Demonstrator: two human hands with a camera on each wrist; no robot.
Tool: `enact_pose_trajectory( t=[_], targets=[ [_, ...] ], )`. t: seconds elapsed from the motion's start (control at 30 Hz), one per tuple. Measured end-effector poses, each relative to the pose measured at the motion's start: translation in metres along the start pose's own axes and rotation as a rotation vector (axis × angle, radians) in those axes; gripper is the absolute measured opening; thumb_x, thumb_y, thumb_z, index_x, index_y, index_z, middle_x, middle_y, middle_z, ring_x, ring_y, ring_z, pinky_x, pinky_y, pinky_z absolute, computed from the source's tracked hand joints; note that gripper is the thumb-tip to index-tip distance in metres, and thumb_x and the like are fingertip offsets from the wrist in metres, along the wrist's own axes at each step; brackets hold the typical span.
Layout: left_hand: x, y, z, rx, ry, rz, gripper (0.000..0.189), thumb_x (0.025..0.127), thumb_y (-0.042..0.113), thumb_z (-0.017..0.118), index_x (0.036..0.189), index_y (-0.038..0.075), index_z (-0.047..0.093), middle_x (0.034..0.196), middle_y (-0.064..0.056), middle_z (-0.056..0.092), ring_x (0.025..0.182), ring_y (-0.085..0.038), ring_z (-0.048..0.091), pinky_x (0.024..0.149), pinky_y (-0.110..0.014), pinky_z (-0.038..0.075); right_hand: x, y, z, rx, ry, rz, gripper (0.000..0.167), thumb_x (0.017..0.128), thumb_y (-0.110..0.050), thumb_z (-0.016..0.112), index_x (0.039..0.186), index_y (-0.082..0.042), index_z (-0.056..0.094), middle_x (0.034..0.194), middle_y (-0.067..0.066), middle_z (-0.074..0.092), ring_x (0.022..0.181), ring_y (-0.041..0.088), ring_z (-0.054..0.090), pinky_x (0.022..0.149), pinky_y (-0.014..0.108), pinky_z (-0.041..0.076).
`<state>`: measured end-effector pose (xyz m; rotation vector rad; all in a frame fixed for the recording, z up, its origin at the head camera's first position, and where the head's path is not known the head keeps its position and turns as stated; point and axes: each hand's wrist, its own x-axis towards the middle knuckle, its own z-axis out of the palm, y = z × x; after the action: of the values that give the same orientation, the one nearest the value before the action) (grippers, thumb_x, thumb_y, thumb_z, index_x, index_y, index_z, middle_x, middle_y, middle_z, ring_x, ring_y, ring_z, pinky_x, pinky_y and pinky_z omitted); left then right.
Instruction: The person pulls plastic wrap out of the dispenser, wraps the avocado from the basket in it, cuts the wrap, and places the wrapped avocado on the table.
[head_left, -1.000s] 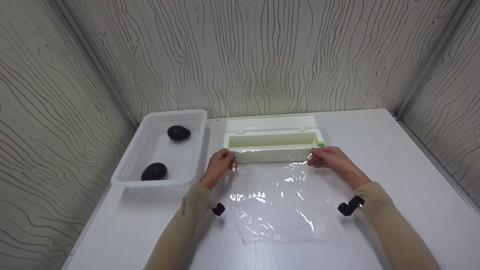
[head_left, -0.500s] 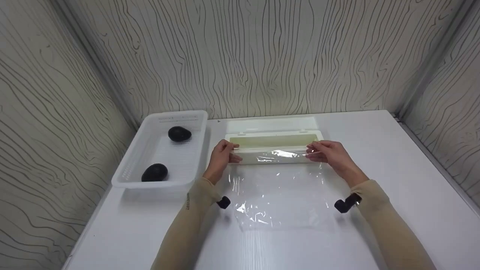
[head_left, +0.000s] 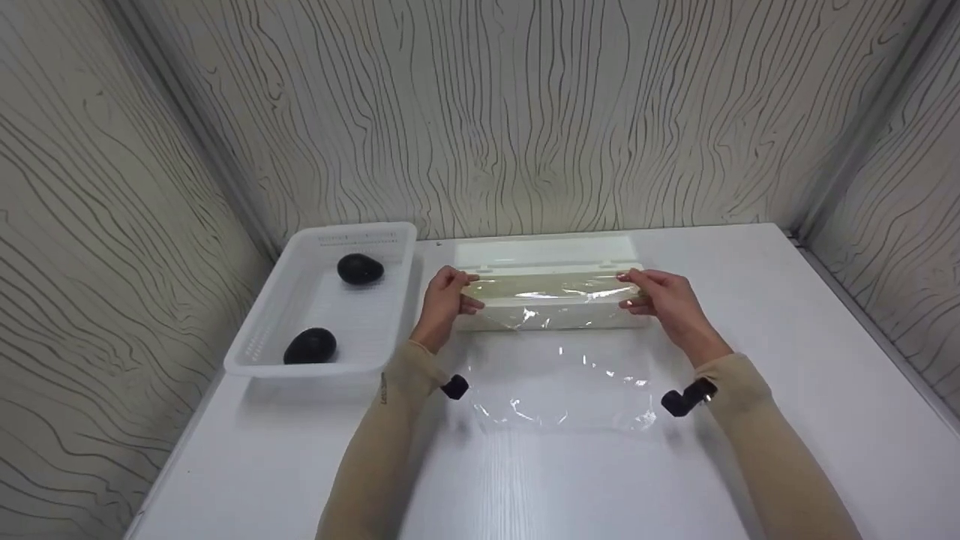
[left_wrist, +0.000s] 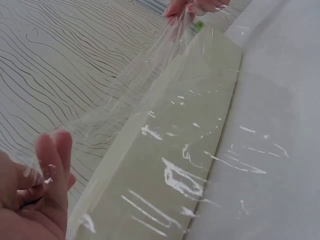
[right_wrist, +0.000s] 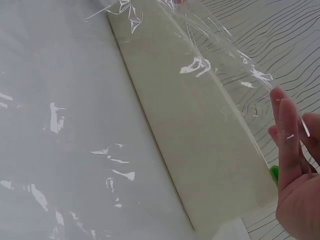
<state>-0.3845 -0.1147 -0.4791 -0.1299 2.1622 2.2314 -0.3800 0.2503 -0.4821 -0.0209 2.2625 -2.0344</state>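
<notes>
Clear cling film (head_left: 555, 382) stretches between my two hands over a long white cling film dispenser box (head_left: 551, 318) and drapes toward me across the white table. My left hand (head_left: 442, 306) pinches the film near the box's left end. At the right end, my right hand (head_left: 673, 309) pinches the other side of it. Seen from the left wrist, the film is gathered in folds at the far hand, and the near hand (left_wrist: 47, 185) holds its corner between thumb and fingers. The box's hinged lid (head_left: 545, 247) lies open behind it. A green slider (right_wrist: 274, 173) shows at its right end.
To the left stands a white plastic basket (head_left: 251, 330) with two dark avocados, one at the back (head_left: 360, 268) and one at the front (head_left: 310, 346). Wood-patterned panels (head_left: 525, 112) rise behind and at both sides of the table (head_left: 787, 300).
Both hands have moved away from me and over the box, drawing the film's held edge across its opening. The film's near edge has slid away from me along the table.
</notes>
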Motion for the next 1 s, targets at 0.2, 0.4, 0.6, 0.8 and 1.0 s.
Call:
enact_pose_trajectory(
  t=[0.2, 0.4, 0.6, 0.8, 1.0],
  targets=[
    [0.003, 0.007, 0.000, -0.014, 0.017, 0.004, 0.017, 0.105, 0.021, 0.042, 0.095, 0.010, 0.048, 0.122, -0.010, 0.065, 0.066, -0.013, 0.067, 0.057, -0.020, 0.054, 0.004, -0.006, 0.002, -0.010, 0.012, -0.007, 0.050, 0.097, -0.045, 0.056, 0.127, -0.005, 0.059, 0.120, -0.004, 0.061, 0.085, 0.011, 0.073, 0.075, 0.020, 0.058],
    [0.002, 0.012, 0.001, -0.021, -0.017, 0.062, 0.018, 0.106, 0.023, 0.042, 0.098, 0.008, 0.047, 0.129, -0.018, 0.060, 0.062, -0.013, 0.066, 0.055, -0.020, 0.053, 0.004, -0.012, -0.002, 0.012, 0.021, -0.019, 0.049, 0.096, -0.044, 0.057, 0.128, -0.007, 0.060, 0.120, -0.008, 0.063, 0.087, 0.015, 0.073, 0.072, 0.019, 0.058],
    [0.003, 0.019, 0.002, -0.037, -0.008, 0.109, 0.017, 0.105, 0.023, 0.044, 0.097, 0.009, 0.049, 0.128, -0.016, 0.061, 0.057, -0.011, 0.062, 0.055, -0.020, 0.053, -0.002, -0.028, -0.004, 0.080, -0.002, -0.055, 0.048, 0.099, -0.036, 0.055, 0.130, 0.001, 0.056, 0.119, -0.005, 0.066, 0.081, 0.012, 0.073, 0.068, 0.018, 0.057],
    [0.001, 0.034, 0.003, -0.047, 0.018, 0.114, 0.016, 0.104, 0.024, 0.046, 0.096, 0.011, 0.049, 0.121, -0.009, 0.066, 0.054, -0.009, 0.058, 0.054, -0.020, 0.053, -0.012, -0.050, -0.004, 0.115, -0.002, -0.079, 0.046, 0.098, -0.034, 0.058, 0.127, 0.002, 0.058, 0.119, -0.002, 0.068, 0.076, 0.014, 0.072, 0.064, 0.019, 0.056],
    [-0.013, 0.043, -0.002, -0.061, -0.027, 0.138, 0.015, 0.104, 0.022, 0.046, 0.096, 0.009, 0.049, 0.123, -0.015, 0.064, 0.051, -0.009, 0.056, 0.048, -0.018, 0.049, -0.011, -0.043, -0.009, 0.047, 0.007, -0.084, 0.047, 0.095, -0.041, 0.059, 0.124, -0.004, 0.062, 0.115, -0.007, 0.069, 0.061, 0.009, 0.065, 0.054, 0.016, 0.051]
  ],
)
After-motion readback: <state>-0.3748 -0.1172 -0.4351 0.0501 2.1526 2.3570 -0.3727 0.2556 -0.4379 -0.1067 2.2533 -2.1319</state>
